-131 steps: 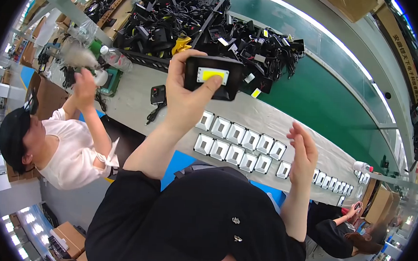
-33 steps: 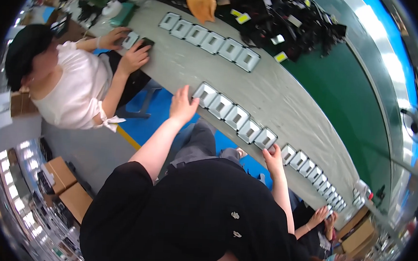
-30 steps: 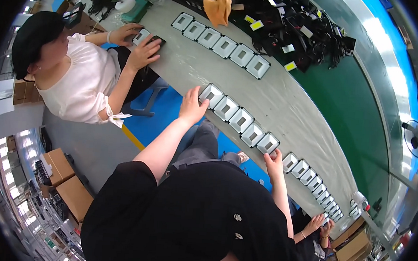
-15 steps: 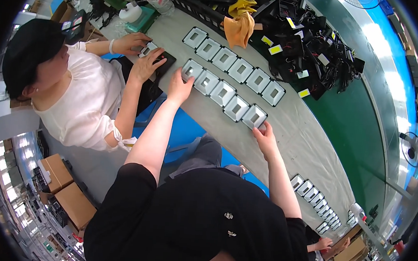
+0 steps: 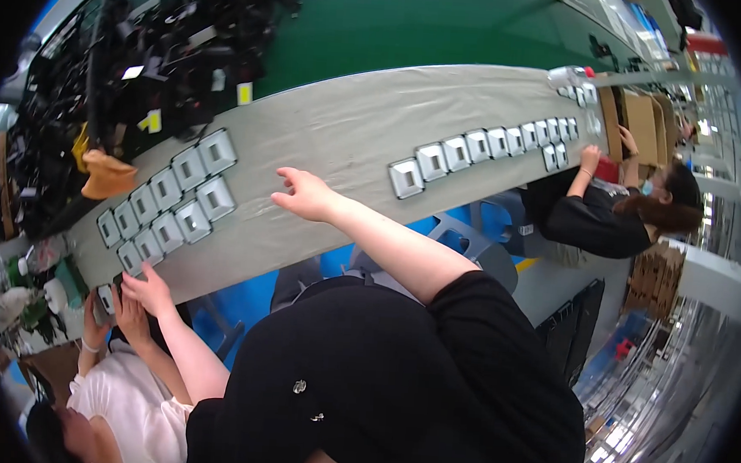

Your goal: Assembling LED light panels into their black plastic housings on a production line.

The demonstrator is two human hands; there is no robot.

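Two rows of white rectangular frames (image 5: 192, 222) with dark rims and rectangular centres lie on the grey-covered table (image 5: 325, 135). My left hand (image 5: 151, 291) is at the near-left end of the closer row, its fingertips by the last frame (image 5: 130, 257). Its fingers look apart, and I see nothing held in them; whether they touch the frame is hard to tell. My right hand (image 5: 309, 195) reaches over the table to the right of both rows, empty, with thumb and fingers spread.
On the left, a co-worker's hands (image 5: 133, 319) are at a similar frame (image 5: 106, 298). More frames (image 5: 455, 153) line the table's right part, where another person (image 5: 609, 212) sits. Black cabled devices (image 5: 186, 59) heap at the far left, near an orange cloth (image 5: 107, 175).
My view has swung to the right. My right hand has come away from the frame at its end of the closer row; my left hand stays near the other end.
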